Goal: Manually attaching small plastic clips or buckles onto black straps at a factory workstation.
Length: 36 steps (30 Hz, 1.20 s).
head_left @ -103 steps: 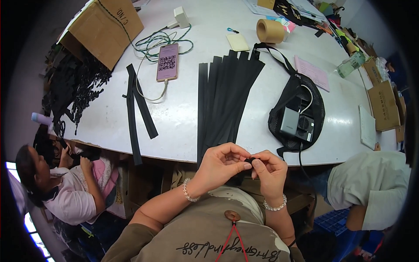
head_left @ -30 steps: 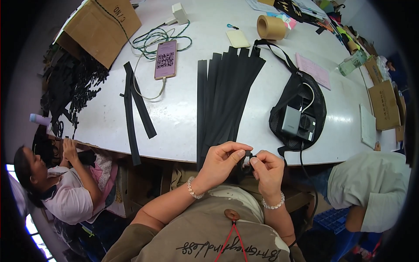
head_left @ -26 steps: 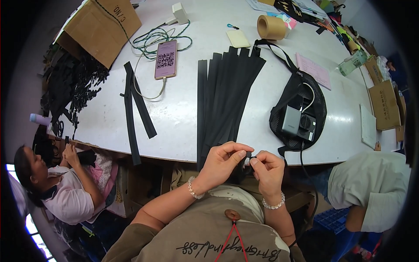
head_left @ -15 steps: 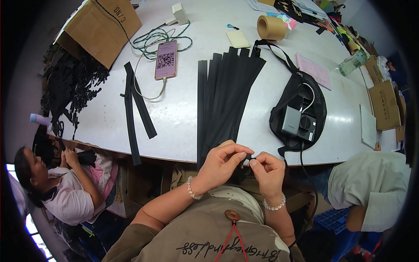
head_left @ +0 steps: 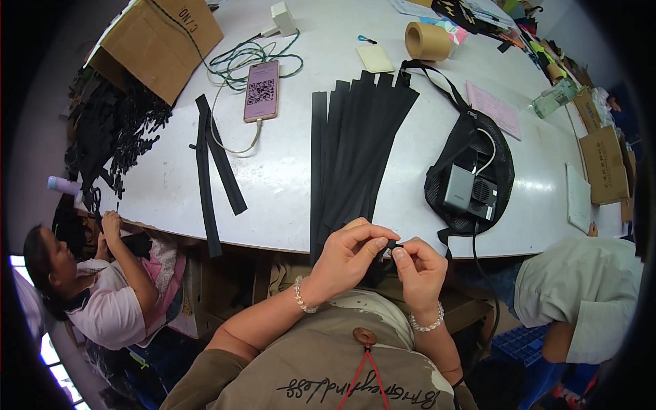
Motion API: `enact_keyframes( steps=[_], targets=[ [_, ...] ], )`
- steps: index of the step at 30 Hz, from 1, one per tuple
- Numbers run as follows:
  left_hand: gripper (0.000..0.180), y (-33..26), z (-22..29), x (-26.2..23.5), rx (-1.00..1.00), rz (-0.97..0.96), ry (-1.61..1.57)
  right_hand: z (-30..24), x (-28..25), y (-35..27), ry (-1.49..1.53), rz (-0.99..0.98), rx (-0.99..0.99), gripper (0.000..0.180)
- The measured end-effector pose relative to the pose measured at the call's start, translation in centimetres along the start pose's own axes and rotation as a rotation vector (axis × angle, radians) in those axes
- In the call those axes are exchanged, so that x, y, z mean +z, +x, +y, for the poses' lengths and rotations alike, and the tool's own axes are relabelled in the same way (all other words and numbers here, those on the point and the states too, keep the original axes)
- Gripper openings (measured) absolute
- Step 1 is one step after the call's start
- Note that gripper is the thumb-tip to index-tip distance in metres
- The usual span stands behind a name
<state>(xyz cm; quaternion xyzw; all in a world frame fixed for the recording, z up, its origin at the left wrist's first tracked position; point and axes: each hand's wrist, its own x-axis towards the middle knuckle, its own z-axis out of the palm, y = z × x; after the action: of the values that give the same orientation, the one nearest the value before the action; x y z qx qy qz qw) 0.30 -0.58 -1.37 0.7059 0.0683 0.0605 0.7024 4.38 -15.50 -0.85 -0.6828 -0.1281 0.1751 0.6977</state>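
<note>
Pinches a small black piece (head_left: 391, 244) between the fingers of the left hand (head_left: 345, 256) and right hand (head_left: 419, 273), brought together by the near edge of a white table (head_left: 273, 205). Grips with thumb and forefinger closed on both sides; cannot tell the exact shape of the piece, largely covered by the fingertips. Wears a clear beaded bracelet (head_left: 298, 295) on each wrist. Faces a fan of black strips (head_left: 355, 150), laid overlapping on the table, spread at the far end and partly hidden at the near end behind the left hand. Has to the left two more black strips (head_left: 225, 167), overlapping near the top, close to a phone (head_left: 262, 91) with a lit screen, a loose coil of green cord and a white charger block (head_left: 282, 17). Has farther left a cardboard box (head_left: 157, 51), beside a heap of black pieces (head_left: 123, 130). Has to the right a black mesh bag (head_left: 504, 164) with a grey block-shaped device (head_left: 457, 188) in or on it, and beyond, a roll of brown tape (head_left: 427, 41), a pink sheet (head_left: 493, 109) and a bottle (head_left: 553, 99). Works between two other people (head_left: 113, 301).
</note>
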Motion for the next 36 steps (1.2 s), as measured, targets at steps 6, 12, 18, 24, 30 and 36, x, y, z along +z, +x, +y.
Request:
enact_keyframes(
  steps=[6,12,18,24,30,36],
  targets=[
    [0.014,0.0,0.2,-0.1,0.022,-0.012,0.053,0.4,0.2,-0.1,0.040,0.038,-0.021,0.005],
    [0.015,0.1,0.3,-0.6,0.026,-0.046,0.096,0.5,0.0,0.0,0.098,0.008,0.063,0.008],
    [0.022,-0.2,0.8,-0.7,-0.044,-0.103,-0.126,0.5,-0.2,0.1,0.129,-0.012,0.079,0.011],
    [0.022,-0.2,1.0,-0.7,-0.031,-0.106,-0.112,0.3,-0.4,-0.1,0.154,-0.026,0.070,0.008],
    [0.019,-0.2,1.3,-0.5,-0.029,-0.113,-0.060,0.7,-0.3,-0.3,0.135,0.009,0.027,0.007],
    [0.019,-0.2,1.2,-0.3,-0.045,-0.149,-0.024,1.2,-0.5,-0.7,0.137,0.041,0.059,0.006]
  ],
)
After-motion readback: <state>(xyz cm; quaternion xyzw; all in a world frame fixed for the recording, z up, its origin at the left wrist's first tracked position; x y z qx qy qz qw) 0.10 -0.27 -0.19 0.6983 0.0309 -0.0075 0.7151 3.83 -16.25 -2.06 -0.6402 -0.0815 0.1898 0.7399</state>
